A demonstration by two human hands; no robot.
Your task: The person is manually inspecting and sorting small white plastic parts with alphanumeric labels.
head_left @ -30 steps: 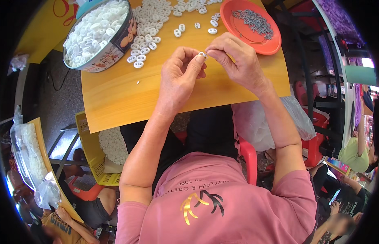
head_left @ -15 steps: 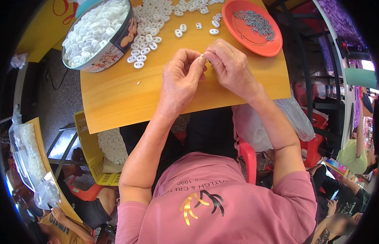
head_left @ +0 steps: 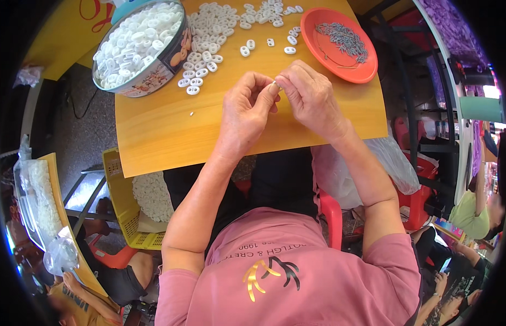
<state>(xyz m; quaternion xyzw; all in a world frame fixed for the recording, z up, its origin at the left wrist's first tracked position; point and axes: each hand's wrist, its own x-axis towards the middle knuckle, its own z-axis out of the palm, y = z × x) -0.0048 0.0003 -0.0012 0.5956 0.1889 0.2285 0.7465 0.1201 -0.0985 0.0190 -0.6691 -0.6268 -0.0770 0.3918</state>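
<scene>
Over the wooden table, my left hand (head_left: 246, 106) and my right hand (head_left: 310, 92) meet with thumbs and fingers pinched together. A tiny white piece (head_left: 276, 83) shows at the left fingertips, mostly covered by them. Whatever the right fingertips grip there is hidden. Beyond my hands lie loose white oval plastic pieces with two holes (head_left: 245, 51). To the right, an orange-red plate (head_left: 367, 73) holds a heap of small grey metal parts (head_left: 345, 41). At the left stands a round tin (head_left: 150, 81), heaped with white plastic pieces (head_left: 139, 46).
A small white bit (head_left: 191, 114) lies on the wooden table (head_left: 166, 136). Below its left edge is a yellow basket (head_left: 120, 190) with white pieces. A red chair (head_left: 330, 212) and clear plastic bag (head_left: 383, 163) are at my right. Other people sit at both sides.
The view has shifted a little, so table and hands appear slightly lower and to the right. Both hands stay pinched together, with small finger movements.
</scene>
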